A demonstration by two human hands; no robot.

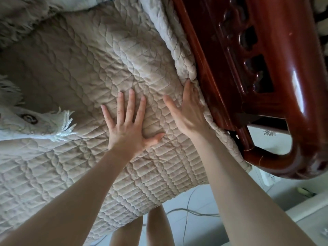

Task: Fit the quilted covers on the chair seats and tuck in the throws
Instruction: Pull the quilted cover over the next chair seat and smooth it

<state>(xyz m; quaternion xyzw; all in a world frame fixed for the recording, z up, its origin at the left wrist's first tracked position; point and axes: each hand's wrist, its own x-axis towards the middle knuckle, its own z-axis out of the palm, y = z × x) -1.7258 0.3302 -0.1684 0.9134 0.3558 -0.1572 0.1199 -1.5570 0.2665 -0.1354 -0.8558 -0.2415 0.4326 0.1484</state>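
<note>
Two flat palms, nothing grasped, are pressed on the quilted cover (85, 71) mid-frame: left hand (128, 126) centrally, right hand (189, 112) by the armrest (276, 71), where its edge could be bunched by uneven pushing.

Position: the head camera is riding above the chair seat, worn by a person who is leaning over the quilted cover (85, 71).
Direction: it is looking forward and steeply down; both forearms are entering from the bottom edge and reaching up-frame to the left hand (127, 125) and the right hand (188, 112).
Nearness: it is hanging close, so the cover is filling most of the frame with its stitching plainly readable.
Edges: the carved wooden armrest (266, 77) is running down the right side, a fringed throw (35, 126) is coming in at the left, and the floor (195, 201) and the person's legs (158, 228) are showing at the bottom.
Lens: the wide angle is stretching the forearms toward the lower corners.
</note>
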